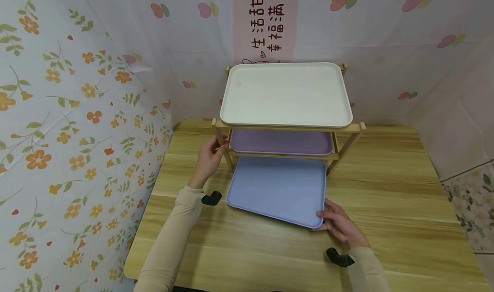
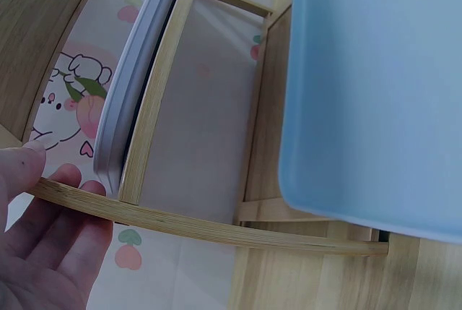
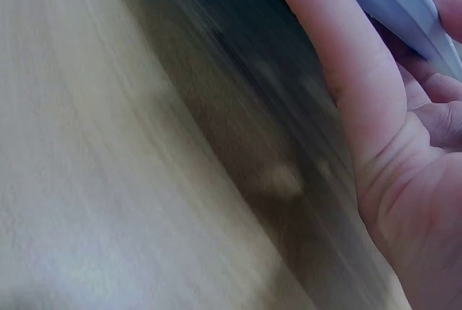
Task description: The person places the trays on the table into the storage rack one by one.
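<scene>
My left hand [image 1: 208, 160] holds the left front post of a wooden rack [image 1: 218, 134]. In the left wrist view, its thumb and fingers lie on either side of that post [image 2: 216, 230]. My right hand [image 1: 340, 224] pinches the near right corner of a blue tray [image 1: 278, 191], thumb on top and fingers beneath. The tray sits skewed, its far edge under the rack's lower shelf and its near part sticking out in front. In the right wrist view the tray's rim [image 3: 408, 10] shows between thumb and fingers.
A white tray [image 1: 285, 94] lies on the rack's top and a purple tray [image 1: 281, 142] on the shelf below it. The rack stands on a wood-grain table [image 1: 386, 189] near the back cloth [image 1: 185, 47]. A flowered cloth [image 1: 77, 133] hangs at left.
</scene>
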The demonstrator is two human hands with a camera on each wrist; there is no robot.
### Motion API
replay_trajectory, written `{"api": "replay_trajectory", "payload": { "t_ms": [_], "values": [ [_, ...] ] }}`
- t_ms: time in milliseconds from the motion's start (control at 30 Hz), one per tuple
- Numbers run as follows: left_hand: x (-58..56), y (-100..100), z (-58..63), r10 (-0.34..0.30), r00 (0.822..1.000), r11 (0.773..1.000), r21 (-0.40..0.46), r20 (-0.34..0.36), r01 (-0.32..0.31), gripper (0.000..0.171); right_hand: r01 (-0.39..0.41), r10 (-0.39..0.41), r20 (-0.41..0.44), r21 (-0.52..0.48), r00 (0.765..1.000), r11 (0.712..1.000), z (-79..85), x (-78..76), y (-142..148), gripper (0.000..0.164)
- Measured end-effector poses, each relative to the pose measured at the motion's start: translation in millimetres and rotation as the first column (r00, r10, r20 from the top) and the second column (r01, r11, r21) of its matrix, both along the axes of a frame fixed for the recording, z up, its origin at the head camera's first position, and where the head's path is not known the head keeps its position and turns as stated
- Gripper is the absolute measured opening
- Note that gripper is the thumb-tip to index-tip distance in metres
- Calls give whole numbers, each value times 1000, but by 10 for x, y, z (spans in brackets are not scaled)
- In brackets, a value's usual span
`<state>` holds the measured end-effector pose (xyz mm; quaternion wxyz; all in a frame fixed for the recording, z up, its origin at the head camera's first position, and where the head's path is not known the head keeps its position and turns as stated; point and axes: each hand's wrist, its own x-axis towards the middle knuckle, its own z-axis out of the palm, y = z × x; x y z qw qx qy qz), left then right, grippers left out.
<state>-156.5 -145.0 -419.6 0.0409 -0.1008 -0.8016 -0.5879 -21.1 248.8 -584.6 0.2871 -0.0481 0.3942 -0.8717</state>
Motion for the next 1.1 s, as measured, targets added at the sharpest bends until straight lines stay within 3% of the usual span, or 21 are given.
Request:
{"api": "replay_trajectory", "payload": {
  "t_ms": [233,400,533,700,867,967,1100],
  "values": [
    [-1,-1,-12,-4,1000,1000,8,-4,5,26,15,-15,14,53,1000,999,11,-77,-64,48],
    [-3,-7,-13,-6,1000,1000,2,0,6,25,95,-102,40,162,994,982,43,-157,-129,43],
    [-5,-11,-15,-9,1000,1000,-11,4,9,26,170,-194,62,277,979,946,74,-228,-182,53],
    [-2,-13,-15,-12,1000,1000,-13,8,12,27,235,-274,77,330,959,914,99,-281,-196,67],
    [-2,-17,-12,-10,1000,1000,-23,14,10,27,276,-327,102,341,939,899,108,-274,-190,66],
    [-4,-16,-18,-6,1000,1000,-30,11,7,27,300,-360,97,380,928,875,101,-262,-207,64],
    [-79,-45,-172,3,1000,1000,-28,9,-3,27,349,-407,36,449,913,823,78,-241,-242,70]
  ]
}}
